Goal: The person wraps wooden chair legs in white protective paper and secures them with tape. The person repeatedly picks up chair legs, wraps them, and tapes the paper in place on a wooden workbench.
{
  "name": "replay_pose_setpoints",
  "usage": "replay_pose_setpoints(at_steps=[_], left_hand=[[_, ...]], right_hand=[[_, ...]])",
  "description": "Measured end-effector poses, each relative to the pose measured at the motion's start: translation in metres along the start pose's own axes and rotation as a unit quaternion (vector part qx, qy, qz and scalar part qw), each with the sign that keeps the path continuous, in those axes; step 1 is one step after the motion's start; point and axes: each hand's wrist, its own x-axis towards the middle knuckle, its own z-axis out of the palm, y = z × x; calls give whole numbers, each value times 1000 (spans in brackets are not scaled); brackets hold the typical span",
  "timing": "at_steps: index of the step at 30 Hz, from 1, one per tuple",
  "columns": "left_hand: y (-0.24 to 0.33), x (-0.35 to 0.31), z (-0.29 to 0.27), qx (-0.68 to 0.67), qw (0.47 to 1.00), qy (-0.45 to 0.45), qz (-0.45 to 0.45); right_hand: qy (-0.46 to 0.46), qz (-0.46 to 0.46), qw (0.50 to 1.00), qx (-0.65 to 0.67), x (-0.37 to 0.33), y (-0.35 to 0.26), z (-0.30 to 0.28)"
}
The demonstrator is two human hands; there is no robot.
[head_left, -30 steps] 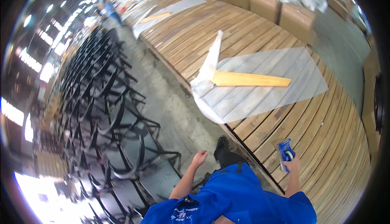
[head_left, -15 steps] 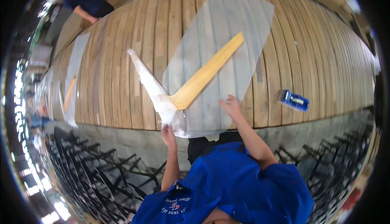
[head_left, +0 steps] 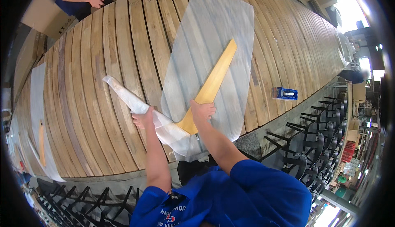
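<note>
A V-shaped wooden piece (head_left: 216,71) lies on the slatted table, its corner toward me. White foam wrap (head_left: 125,94) covers its left arm, while the right arm is bare yellow wood. Under the bare arm spreads a translucent foam sheet (head_left: 240,70). My left hand (head_left: 143,119) is closed around the wrapped arm, partway along it. With my right hand (head_left: 203,110) I grip the bare arm a little above the corner. The fingers of both hands are partly hidden behind the piece.
A blue tape dispenser (head_left: 284,93) rests on the table (head_left: 92,116) to the right. At the far left, another foam sheet (head_left: 38,103) carries a wooden strip (head_left: 42,144). A co-worker's hand (head_left: 96,1) shows beyond the table. Black metal frames (head_left: 314,144) crowd the near side.
Both hands have moved onto the wooden piece and closed on its arms; before, the left was at the near foam edge and the right was above the sheet. The view has turned.
</note>
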Motion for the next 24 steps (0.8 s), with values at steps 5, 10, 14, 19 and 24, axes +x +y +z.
replay_pose_setpoints(at_steps=[5, 10, 14, 19, 24], left_hand=[[-13, 14, -3, -159, 987, 2, -4], [26, -39, -60, -370, 928, -38, 6], [91, -63, -54, -425, 903, -66, 19], [147, -34, -5, -534, 829, -168, 13], [150, -20, 22, -347, 898, -211, 168]], right_hand=[[-1, 97, 995, -18, -12, -25, 2], [-42, 10, 998, 37, -14, -74, -40], [-49, -19, 998, 23, 52, -136, -44], [-37, -64, 997, -15, 111, -244, -38], [13, -185, 982, -32, 202, -222, 26]])
